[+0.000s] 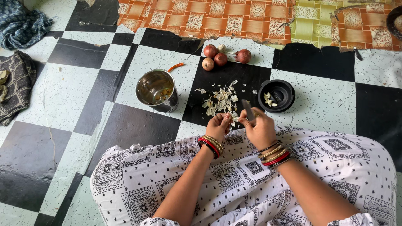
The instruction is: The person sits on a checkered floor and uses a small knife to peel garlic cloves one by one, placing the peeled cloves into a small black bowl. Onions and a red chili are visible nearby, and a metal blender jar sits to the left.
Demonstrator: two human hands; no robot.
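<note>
Just above centre, papery garlic peels (221, 101) litter the chequered floor between a steel jar (156, 90) and black lid (276, 95); round onions (220, 56) sit higher. Right hand (259, 127) grips a knife (248, 109); left hand (218, 125) pinches something small, hidden.

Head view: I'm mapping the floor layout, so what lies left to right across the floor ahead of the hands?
Dark cloth → steel jar → pile of peels → black lid. The onions lie farther back, above the peels, so they have no clear place in this order.
</note>
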